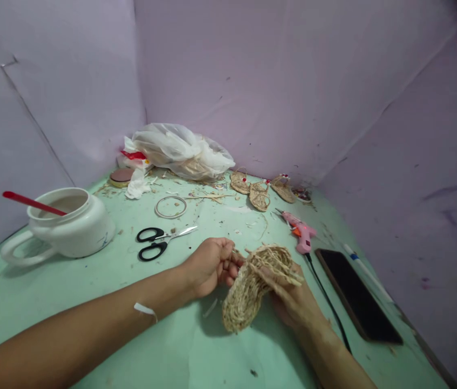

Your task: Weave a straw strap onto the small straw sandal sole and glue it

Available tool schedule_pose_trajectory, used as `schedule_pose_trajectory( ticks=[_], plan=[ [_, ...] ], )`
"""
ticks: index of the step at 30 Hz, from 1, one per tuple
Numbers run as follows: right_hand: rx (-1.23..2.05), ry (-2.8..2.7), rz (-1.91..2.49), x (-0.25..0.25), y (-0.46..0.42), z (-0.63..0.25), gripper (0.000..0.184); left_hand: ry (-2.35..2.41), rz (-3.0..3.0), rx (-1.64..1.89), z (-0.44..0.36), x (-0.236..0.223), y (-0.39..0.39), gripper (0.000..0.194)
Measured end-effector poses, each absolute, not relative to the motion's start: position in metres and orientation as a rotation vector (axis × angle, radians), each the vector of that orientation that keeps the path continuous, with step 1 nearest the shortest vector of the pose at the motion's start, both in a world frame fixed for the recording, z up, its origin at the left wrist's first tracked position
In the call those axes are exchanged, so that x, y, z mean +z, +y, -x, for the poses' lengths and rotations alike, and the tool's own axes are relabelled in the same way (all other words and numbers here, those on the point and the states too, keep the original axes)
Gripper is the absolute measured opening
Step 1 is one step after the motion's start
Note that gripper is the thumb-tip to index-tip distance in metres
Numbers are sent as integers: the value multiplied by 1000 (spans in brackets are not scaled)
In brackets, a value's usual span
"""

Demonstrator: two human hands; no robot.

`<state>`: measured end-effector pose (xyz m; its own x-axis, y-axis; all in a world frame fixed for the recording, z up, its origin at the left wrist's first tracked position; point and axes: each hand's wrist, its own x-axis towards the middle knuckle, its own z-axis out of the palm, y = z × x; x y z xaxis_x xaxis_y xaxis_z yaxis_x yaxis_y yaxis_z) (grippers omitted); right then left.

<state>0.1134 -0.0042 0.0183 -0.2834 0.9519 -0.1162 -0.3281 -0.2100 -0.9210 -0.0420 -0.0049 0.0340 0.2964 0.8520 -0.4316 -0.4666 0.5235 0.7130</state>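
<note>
A woven straw slipper (244,300) is held just above the table in front of me, its sole tilted and its strap end toward the back right. My right hand (289,294) is wrapped round that end from the right, with its fingers partly hidden by the weave. At the slipper's left edge, my left hand (218,265) is closed, fingertips pinched together against the straw. Whatever lies between those fingertips is too small to make out. A thin white strip (145,309) clings to my left forearm.
Black-handled scissors (163,240), a ring (170,207) and a white pot (78,229) with a red stick are to the left. A pink glue gun (303,232) and a phone (358,294) lie right. Small straw slippers (259,195) and a plastic bag (183,148) sit behind.
</note>
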Motion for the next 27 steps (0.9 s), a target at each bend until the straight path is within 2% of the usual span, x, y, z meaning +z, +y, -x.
schedule_pose_trajectory(
  ticks=[8, 16, 21, 24, 27],
  plan=[
    [1734, -971, 982, 16, -2, -112, 25, 808, -624, 987, 45, 24, -1, 13],
    [1670, -959, 1035, 15, 0, -110, 27, 976, -692, 926, 44, 23, -2, 6],
    [1724, -889, 1062, 16, 3, -112, 28, 1048, -569, 959, 48, 20, 2, 17],
    [1730, -845, 1078, 19, 4, -110, 29, 1183, -614, 1127, 48, 24, -1, 17],
    [1698, -816, 1090, 20, 4, -109, 28, 1353, -983, 1261, 45, 27, -7, 14]
  ],
)
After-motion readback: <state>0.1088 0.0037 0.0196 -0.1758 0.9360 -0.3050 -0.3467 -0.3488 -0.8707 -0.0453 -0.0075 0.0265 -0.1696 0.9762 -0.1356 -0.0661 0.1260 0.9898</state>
